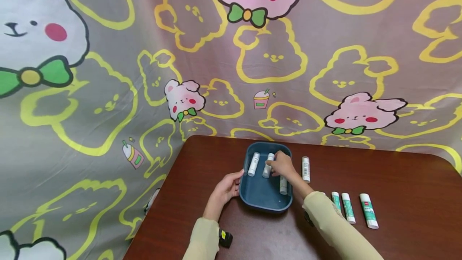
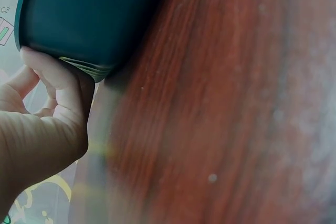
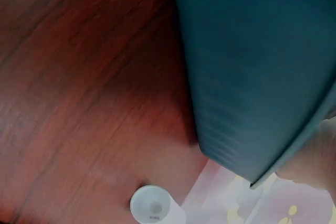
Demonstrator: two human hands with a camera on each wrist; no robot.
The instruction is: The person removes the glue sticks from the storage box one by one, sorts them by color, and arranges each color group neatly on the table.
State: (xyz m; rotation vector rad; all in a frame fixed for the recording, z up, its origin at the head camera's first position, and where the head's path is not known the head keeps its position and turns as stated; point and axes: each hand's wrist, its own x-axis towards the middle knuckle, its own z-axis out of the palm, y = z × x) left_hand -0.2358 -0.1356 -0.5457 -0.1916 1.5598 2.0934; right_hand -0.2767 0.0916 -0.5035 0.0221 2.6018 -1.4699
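A dark blue plastic tray (image 1: 265, 203) stands on the table with three glue sticks in it. My left hand (image 1: 228, 187) holds the tray's left side, its fingertips at the rim; the left wrist view shows bent fingers against the outer wall (image 2: 94, 19). Reaching over the right rim, my right hand (image 1: 283, 165) pinches the middle glue stick (image 1: 267, 170) inside. To its left lies a white glue stick (image 1: 254, 164), slightly slanted. Another glue stick (image 1: 283, 185) lies along the right wall, partly under my right hand. The right wrist view mostly misses the fingers, hidden behind the tray wall.
Just right of the tray lies a white glue stick (image 1: 306, 169). Nearer my right sleeve (image 1: 333, 222) are several green-and-white glue sticks (image 1: 368, 211), one mostly hidden by it. The brown wooden table (image 1: 213, 155) meets a patterned cloth (image 1: 223, 103) behind and at left.
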